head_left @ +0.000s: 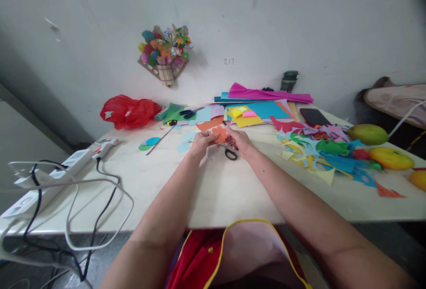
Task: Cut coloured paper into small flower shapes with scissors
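Observation:
My left hand point(204, 143) is closed on an orange paper flower point(219, 134), its thumb lying over the flower's left side. On the flower's right side is my right hand point(240, 141), with its fingers closed together. A thin, dark-ended stick point(225, 123) pokes out from the right fingers; its kind is too small to make out. Below the right hand lies a pair of scissors point(230, 154) with black handles, its blades partly hidden. Just beyond the flower is more orange paper point(210, 124). Light blue paper circles point(183, 147) lie left of my left hand.
Coloured paper scraps point(319, 147), mangoes point(391, 158) and a dark phone point(313, 116) are on the right. Paper sheets point(273, 110) and a second pair of scissors point(189, 113) lie at the back. Power strips point(75, 158) with loose cables and a red plastic bag point(129, 111) occupy the left.

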`<state>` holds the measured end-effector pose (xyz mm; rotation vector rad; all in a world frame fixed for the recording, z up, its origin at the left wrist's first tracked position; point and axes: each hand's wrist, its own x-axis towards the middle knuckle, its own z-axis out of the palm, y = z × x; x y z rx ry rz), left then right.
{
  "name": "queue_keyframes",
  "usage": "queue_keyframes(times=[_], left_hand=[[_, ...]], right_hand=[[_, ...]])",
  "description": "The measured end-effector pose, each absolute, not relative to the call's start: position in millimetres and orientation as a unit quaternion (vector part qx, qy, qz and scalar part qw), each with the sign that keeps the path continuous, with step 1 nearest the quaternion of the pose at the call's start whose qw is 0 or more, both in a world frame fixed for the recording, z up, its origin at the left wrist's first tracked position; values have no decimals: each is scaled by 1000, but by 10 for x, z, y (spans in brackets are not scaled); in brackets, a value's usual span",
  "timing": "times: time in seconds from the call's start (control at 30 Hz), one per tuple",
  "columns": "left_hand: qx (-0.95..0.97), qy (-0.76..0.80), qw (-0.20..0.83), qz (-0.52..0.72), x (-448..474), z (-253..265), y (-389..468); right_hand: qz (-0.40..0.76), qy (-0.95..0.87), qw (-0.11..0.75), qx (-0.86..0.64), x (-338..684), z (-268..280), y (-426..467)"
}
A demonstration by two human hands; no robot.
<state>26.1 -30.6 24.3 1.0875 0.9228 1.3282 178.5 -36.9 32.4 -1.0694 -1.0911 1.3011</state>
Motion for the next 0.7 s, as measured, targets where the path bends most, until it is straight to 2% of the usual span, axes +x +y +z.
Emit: queue_keyframes(times=[0.27, 0.7], left_hand=[[491, 405, 547, 544, 233, 218, -283], [500, 426, 554, 511, 210, 263, -321]], right_hand=[[505, -514, 512, -469, 1790, 296, -382], [492, -519, 522, -466, 1775, 308, -390]])
